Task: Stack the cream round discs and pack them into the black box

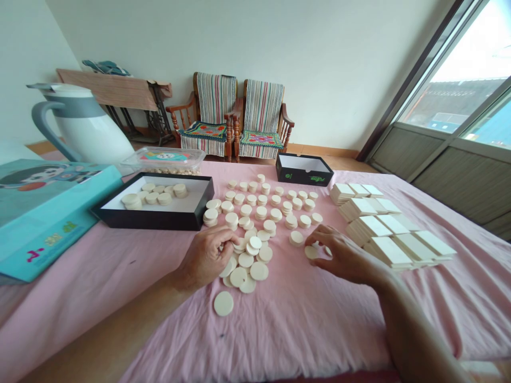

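A: Hand status?
B: R hand: fingertips pinched on one disc, flat on pink cloth. L hand: fingers curled onto loose disc pile; grip undetermined.
A: Containers?
B: Black tray, left of pile: holds short disc stacks. Discs: round, cream, thin.

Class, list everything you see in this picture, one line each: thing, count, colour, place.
round discs: many, cream, small stacks and a loose pile mid-table
rectangular blocks: several stacks, cream, right side
large black box: one, white inside, holds discs, left of centre
small black box: one, far side
clear container: one, behind large black box
jug: one, white and grey, far left
teal box: one, left edge
tablecloth: one, pink
armchairs: two, striped covers, by wall
left hand: on loose pile
right hand: fingertips by one disc
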`<state>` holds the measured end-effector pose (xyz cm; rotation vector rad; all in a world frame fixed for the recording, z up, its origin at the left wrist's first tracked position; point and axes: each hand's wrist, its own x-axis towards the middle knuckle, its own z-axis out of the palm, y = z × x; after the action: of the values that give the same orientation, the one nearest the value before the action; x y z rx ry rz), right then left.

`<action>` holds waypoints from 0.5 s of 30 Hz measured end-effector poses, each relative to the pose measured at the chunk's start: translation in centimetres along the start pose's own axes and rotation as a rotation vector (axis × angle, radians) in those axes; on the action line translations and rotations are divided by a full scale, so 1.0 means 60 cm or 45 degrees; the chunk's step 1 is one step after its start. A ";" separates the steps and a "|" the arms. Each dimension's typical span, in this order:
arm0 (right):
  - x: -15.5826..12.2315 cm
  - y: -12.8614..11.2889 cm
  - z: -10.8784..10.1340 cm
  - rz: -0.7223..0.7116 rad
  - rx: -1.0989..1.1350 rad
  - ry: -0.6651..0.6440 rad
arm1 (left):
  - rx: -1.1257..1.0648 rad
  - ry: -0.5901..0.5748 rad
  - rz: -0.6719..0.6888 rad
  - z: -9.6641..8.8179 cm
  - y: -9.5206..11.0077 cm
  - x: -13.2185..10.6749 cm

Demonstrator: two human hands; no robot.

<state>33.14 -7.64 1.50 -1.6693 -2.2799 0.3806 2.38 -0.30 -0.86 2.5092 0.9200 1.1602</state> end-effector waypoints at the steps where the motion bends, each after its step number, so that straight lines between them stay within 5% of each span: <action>1: 0.000 0.001 0.001 0.017 -0.007 0.003 | -0.002 0.000 -0.002 0.000 0.000 0.000; 15: 0.033 -0.008 0.007 -0.105 0.158 0.369 | -0.022 -0.009 -0.005 0.002 -0.002 -0.002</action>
<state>32.02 -5.93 1.43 -1.4592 -2.0608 0.2385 2.36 -0.26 -1.11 2.4954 0.9089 1.1524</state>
